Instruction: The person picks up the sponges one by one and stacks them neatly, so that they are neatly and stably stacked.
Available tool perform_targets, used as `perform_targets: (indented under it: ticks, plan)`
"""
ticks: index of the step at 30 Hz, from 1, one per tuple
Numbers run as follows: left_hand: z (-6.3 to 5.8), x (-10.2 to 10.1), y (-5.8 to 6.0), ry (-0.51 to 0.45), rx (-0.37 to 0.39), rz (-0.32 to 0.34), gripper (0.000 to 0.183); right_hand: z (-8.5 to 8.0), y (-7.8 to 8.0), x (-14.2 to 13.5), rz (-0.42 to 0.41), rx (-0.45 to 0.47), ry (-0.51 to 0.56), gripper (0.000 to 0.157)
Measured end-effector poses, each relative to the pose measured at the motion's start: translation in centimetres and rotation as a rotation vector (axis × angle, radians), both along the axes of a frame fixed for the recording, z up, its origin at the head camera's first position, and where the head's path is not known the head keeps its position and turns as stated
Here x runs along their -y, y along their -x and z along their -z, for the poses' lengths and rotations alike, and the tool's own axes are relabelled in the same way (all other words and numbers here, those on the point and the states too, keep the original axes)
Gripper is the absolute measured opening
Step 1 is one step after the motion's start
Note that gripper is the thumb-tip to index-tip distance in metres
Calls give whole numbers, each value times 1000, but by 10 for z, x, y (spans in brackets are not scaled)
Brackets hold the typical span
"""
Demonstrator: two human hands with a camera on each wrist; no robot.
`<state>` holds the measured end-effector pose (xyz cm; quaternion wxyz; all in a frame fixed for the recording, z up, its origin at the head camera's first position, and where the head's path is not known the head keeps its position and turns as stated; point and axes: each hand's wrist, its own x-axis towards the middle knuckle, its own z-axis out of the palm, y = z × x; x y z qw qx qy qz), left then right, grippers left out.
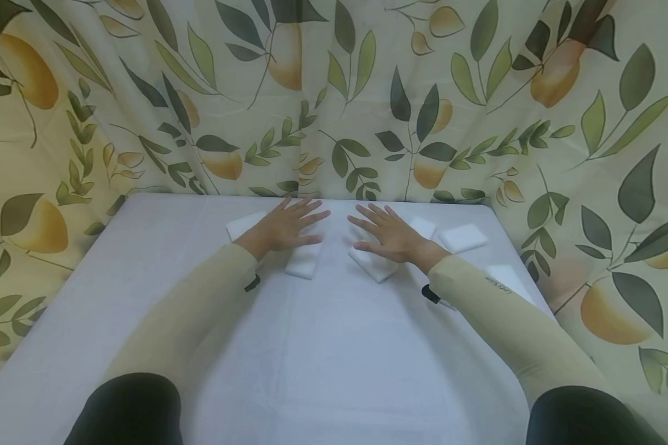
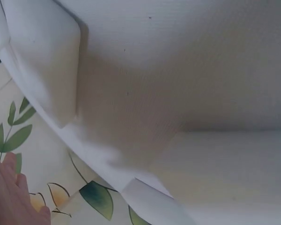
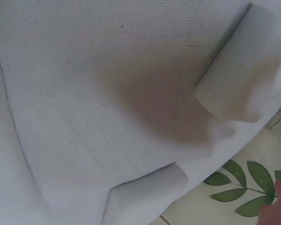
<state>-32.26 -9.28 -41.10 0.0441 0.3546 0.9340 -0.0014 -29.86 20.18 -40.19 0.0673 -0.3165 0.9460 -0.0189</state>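
Note:
Both hands hover over the far part of a white-covered table, palms down with fingers spread, holding nothing. In the head view my left hand (image 1: 286, 227) is above two flat white blocks, which look like sponges: one block (image 1: 240, 225) beside the wrist, another block (image 1: 303, 263) below the thumb. Beneath my right hand (image 1: 391, 236) lies a tilted white block (image 1: 374, 267), and a further block (image 1: 423, 227) shows behind it. The left wrist view shows a thick white block (image 2: 44, 56) with rounded edges. A similar block (image 3: 248, 70) appears in the right wrist view.
Further right lie a white block (image 1: 463, 237) and one (image 1: 506, 278) partly hidden by the right sleeve. The tablecloth (image 1: 334, 358) is white. A curtain (image 1: 356, 111) with leaves and yellow fruit hangs along the table's back edge and both sides.

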Motion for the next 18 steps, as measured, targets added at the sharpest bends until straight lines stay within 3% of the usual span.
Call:
perform_targets:
  ticks: [10,18]
  plan:
    - [2,8,-6,-114,39,-30,70,9,-5,-11,31,11,114,78]
    - [6,22,-16,-271,110,-126,69,16,-16,-30,88,58,201,80]
